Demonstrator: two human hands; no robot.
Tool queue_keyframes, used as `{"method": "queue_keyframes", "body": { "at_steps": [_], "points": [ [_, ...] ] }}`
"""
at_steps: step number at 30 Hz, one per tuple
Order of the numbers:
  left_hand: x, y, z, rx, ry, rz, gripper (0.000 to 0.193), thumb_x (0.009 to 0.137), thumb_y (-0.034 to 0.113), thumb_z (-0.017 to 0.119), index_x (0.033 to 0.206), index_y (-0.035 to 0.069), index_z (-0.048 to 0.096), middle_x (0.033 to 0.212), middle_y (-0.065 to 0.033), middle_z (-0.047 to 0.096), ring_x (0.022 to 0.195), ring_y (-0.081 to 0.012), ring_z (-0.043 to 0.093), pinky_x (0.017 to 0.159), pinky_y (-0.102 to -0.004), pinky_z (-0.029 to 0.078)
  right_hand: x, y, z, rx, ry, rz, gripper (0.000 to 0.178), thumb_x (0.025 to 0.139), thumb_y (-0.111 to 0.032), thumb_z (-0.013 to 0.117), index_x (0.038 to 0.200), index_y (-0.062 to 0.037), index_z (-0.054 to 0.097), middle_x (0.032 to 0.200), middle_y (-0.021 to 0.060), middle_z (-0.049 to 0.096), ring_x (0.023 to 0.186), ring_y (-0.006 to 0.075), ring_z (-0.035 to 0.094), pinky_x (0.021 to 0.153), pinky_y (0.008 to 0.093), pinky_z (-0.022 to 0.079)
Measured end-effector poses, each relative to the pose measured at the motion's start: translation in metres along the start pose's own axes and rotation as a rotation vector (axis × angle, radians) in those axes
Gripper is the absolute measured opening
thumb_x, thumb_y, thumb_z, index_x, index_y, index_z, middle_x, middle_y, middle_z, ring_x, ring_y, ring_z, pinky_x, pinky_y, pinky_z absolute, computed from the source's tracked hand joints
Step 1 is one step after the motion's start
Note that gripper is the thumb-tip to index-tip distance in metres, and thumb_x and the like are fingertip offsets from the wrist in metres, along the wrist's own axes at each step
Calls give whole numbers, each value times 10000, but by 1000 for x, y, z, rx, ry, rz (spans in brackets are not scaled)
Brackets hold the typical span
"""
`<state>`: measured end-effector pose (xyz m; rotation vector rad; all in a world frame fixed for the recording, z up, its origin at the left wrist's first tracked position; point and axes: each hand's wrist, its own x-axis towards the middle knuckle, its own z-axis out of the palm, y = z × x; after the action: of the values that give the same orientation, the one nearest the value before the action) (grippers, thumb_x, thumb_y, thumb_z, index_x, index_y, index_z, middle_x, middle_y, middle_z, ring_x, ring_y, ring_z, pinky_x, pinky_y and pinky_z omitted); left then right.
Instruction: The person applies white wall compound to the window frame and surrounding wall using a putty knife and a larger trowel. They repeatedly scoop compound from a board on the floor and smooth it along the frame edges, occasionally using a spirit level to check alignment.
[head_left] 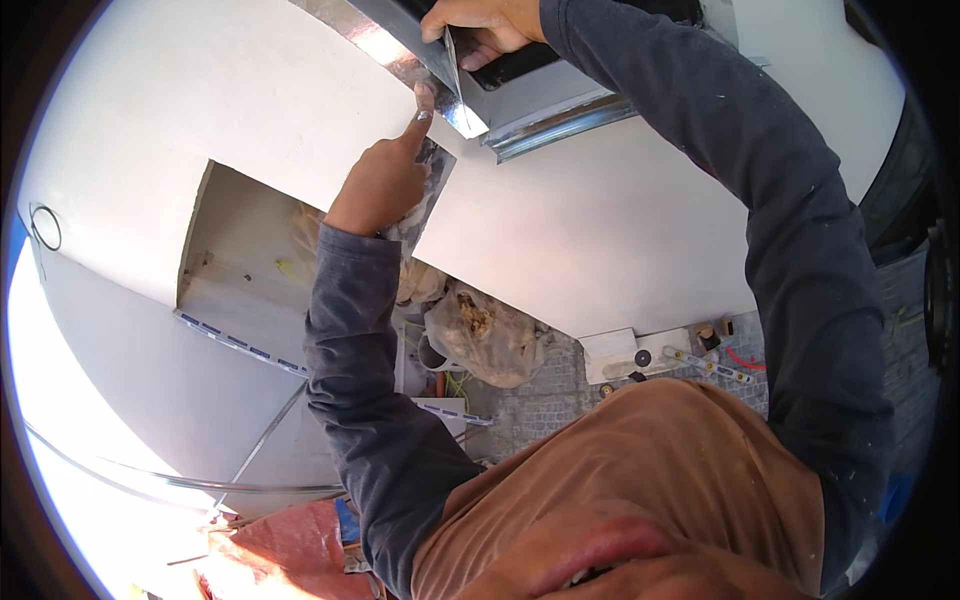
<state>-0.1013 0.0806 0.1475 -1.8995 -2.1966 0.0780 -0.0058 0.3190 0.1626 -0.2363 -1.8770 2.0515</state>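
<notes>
A shiny metal profile (408,66) with a bent-up thin flange runs from the top edge down to the middle of the view. Near its lower end, my right hand (492,28) pinches the flange, thumb on one side and fingers on the other. My left hand (380,180) is just below, its one stretched finger touching the metal face. A light band wraps that finger; the other fingers are curled and partly hidden. Beside the profile lies a second metal channel (560,128) along a dark opening.
White board panels (590,220) surround the work, with a rectangular cut-out (245,235) on the left. Below are a clear plastic bag (490,335) with pale stuff in it, a spirit level (708,364), a white board piece (625,358) and paved floor (545,395). Red sheeting (285,550) lies lower left.
</notes>
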Motion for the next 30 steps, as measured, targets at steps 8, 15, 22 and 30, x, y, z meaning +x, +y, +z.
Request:
{"method": "queue_keyframes", "body": {
  "at_steps": [8,15,22,30],
  "points": [
    [0,-7,5,13,80,95,928,824,17,657,1629,154,215,860,-342,676,845,-509,675,767,-552,514,-13,-62,-29,-59,34,-96,84,810,-79,583,768,-35,641,724,120,689,617,254,688,544,353,571],
    [-1,1,0,21,45,24,852,824,30,687,1578,134,306,936,-352,668,935,-514,655,843,-528,499,-30,41,-45,3,23,102,67,777,-75,601,753,-35,648,685,119,666,535,230,652,465,343,548],
    [-1,3,-2,-27,23,-27,766,821,41,715,1531,117,438,1068,-387,648,1111,-518,619,992,-496,465,-40,52,-11,-165,272,143,146,791,-105,662,921,-37,661,885,105,679,648,184,685,557,281,619],
    [0,-3,-1,-3,12,-9,810,841,25,656,1580,190,369,907,-327,686,892,-495,682,822,-534,527,8,33,-5,-40,145,39,223,871,-165,686,1054,-39,661,984,84,694,868,184,711,717,290,637]
  ]
}}
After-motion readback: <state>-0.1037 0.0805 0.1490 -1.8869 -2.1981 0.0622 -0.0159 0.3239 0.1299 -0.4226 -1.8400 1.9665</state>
